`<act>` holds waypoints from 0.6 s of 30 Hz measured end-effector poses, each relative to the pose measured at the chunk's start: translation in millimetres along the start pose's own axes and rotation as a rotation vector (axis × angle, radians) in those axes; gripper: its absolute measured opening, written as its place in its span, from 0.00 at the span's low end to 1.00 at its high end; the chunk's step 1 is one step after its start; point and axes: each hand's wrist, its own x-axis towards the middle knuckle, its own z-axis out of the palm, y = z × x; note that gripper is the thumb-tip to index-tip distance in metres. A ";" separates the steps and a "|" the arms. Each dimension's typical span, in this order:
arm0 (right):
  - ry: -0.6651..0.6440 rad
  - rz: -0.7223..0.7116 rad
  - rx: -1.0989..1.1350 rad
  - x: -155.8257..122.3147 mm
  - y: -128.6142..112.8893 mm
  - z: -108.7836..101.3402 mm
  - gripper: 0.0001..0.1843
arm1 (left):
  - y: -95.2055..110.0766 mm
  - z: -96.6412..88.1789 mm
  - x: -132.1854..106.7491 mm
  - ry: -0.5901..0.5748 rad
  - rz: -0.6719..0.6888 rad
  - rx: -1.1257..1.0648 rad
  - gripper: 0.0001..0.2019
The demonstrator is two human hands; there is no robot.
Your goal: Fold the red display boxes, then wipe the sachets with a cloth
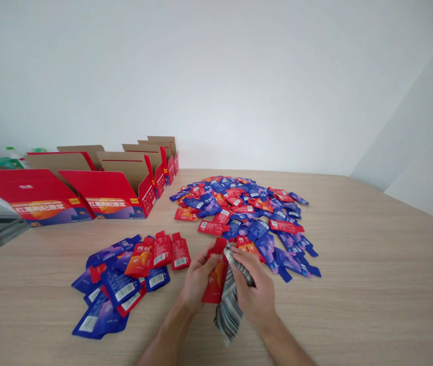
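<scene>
Left hand (196,278) Holding a Flat Red Foil-Like Pouch (212,287), Right Hand (255,288) Pressing a Grey, Black and White Striped Fabric Cloth (230,304)

On the pale wood-grain tabletop (376,264), a broad heap of flat red and blue pouches (241,206) is spreading out, and both hands are working at its near edge. The left hand is closing on the red pouch, its thumb lying across the printed front; the pouch is standing nearly upright, neck uppermost, just on the near side of the heap. The right hand is curling its fingers around the bunched cloth, bringing it against the pouch's right edge by the neck, while the cloth's loose end is hanging below.

Nearer than the heap and to its left, a smaller pile of red and blue pouches (115,279) is lying loosely overlapped, and a single red pouch with a white barcode label (180,251) is resting between that pile and the left hand. Left of the heap, several red cardboard boxes with blue-purple lower bands (115,206) are standing with brown-lined flaps raised. Beyond the heap, a plain white wall (239,91) is rising.
</scene>
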 end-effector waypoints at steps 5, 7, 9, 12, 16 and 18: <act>-0.077 -0.093 -0.115 -1.2 3.3 9.8 0.16 | -6.8 3.4 -0.4 -0.049 -0.009 0.046 0.25; -0.064 -0.077 -0.150 -0.4 5.1 11.4 0.16 | -9.8 2.9 0.2 -0.081 -0.014 0.062 0.23; -0.060 -0.058 -0.171 0.1 6.3 12.2 0.16 | -11.8 1.3 1.4 -0.100 -0.014 0.056 0.21; -0.090 -0.060 -0.177 0.7 7.1 12.5 0.15 | -13.0 -1.2 3.7 -0.072 -0.026 0.013 0.23; -0.067 -0.068 -0.222 2.3 9.0 10.7 0.16 | -15.0 0.5 3.8 -0.079 -0.092 0.004 0.23; -0.034 -0.092 -0.278 2.8 10.4 10.1 0.15 | -16.4 2.4 2.6 -0.115 -0.095 0.006 0.23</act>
